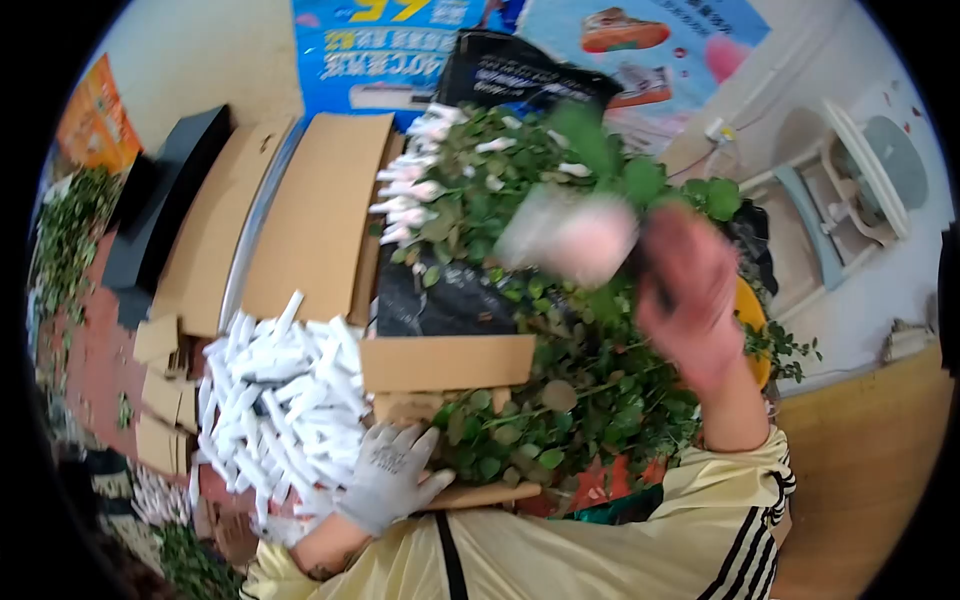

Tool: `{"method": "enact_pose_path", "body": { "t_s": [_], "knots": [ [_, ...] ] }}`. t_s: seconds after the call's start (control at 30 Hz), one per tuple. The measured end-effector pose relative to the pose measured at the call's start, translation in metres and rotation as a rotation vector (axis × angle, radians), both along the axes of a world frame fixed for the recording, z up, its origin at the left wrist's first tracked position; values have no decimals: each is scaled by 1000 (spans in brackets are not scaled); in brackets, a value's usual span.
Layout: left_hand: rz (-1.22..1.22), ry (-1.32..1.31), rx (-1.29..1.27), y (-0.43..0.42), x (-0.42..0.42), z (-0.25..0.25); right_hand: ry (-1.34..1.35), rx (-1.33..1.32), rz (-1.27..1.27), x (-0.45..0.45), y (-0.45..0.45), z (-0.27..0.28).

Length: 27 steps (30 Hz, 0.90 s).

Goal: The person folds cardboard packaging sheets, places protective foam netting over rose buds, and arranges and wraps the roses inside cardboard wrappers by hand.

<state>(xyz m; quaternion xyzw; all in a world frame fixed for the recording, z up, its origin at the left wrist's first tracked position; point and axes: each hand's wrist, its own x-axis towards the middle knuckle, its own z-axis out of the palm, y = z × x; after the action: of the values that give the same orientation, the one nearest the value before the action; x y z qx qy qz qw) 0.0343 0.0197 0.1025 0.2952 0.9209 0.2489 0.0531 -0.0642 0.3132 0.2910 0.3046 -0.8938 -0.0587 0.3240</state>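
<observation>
My left hand point(390, 475), in a white glove, lies with spread fingers at the right edge of a pile of white wrapped sleeves point(280, 400), beside a cardboard piece point(445, 363). Raised at the right, my right hand point(690, 285) is closed around the green stem of a pale pink flower point(590, 240), whose white-wrapped head points left; both are blurred by motion. Beneath it spreads a heap of leafy stems point(600, 390). Further back, several wrapped pink blooms point(410, 190) lie with their leaves on black plastic point(440, 300).
Tall cardboard sheets point(310, 215) and a black box point(165, 215) stand at the left rear. More greenery point(75, 245) lies far left. A yellow container point(750, 330) is behind my right forearm. A folded white and grey chair point(850, 190) leans at the right wall.
</observation>
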Motion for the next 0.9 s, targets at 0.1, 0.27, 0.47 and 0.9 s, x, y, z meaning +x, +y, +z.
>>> {"method": "enact_pose_path", "body": {
  "t_s": [0.1,0.27,0.47,0.9],
  "knots": [
    [3,-45,-47,-3,1,-3,-299,115,181,34,-45,-63],
    [57,3,12,-5,2,-10,-231,-72,278,38,-41,-90],
    [85,-18,91,-7,3,-18,-195,-245,212,53,-14,-103],
    [9,-18,-12,-10,16,-14,-66,-466,10,47,60,-119]
  ]
}}
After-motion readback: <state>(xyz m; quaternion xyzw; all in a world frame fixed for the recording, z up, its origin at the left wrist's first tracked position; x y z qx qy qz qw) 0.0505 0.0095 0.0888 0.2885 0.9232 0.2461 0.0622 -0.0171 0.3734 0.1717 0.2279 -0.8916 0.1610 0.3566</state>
